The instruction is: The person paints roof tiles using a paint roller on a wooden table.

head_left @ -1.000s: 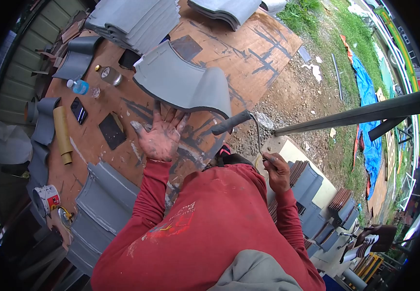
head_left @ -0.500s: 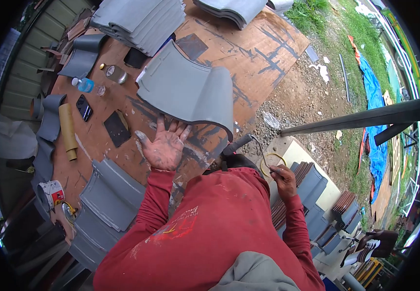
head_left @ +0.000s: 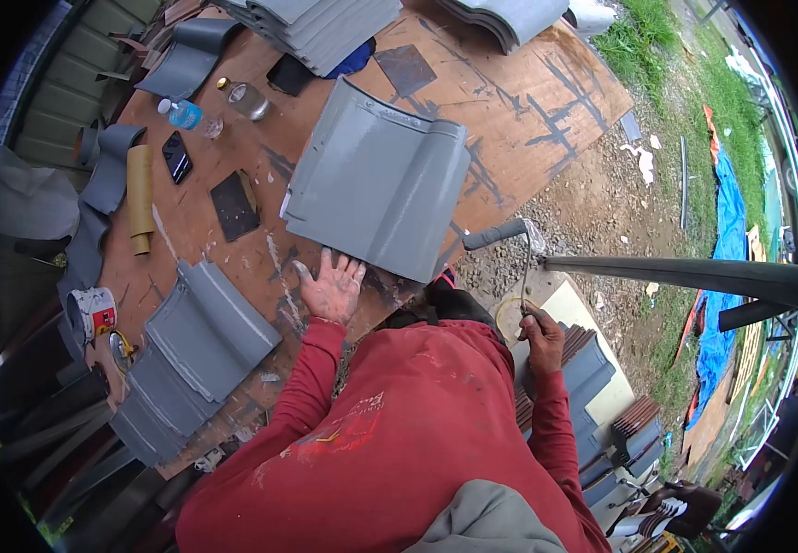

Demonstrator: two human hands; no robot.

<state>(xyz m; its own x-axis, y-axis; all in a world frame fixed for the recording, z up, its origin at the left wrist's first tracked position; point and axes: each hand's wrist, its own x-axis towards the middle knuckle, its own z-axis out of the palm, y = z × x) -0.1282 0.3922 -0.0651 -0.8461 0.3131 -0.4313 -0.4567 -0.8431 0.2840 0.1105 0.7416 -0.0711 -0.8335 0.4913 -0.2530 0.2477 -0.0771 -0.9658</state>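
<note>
A grey curved roof tile (head_left: 381, 180) lies on the brown wooden table, turned at an angle in front of me. At its near edge is my left hand (head_left: 332, 293), palm up and smudged with grey. Its fingers are spread and the fingertips meet the tile's edge; whether they reach beneath it I cannot tell. My right hand (head_left: 543, 339) is closed round the handle of a paint roller (head_left: 496, 233), out to the right beyond the table. The roller's grey sleeve points towards the tile's near right corner, apart from it.
Stacked tiles (head_left: 325, 32) stand at the back, more tiles (head_left: 210, 323) at the near left. Bottles (head_left: 244, 100), a phone (head_left: 177, 157), a brown roll (head_left: 140, 198) and a dark square sheet (head_left: 235, 205) lie on the table (head_left: 546, 101). A post (head_left: 675, 274) juts in from the right.
The tile has come down from a raised, tilted position onto the table, its top now facing me. My left hand stays at its near edge. The roller has risen slightly in my right hand.
</note>
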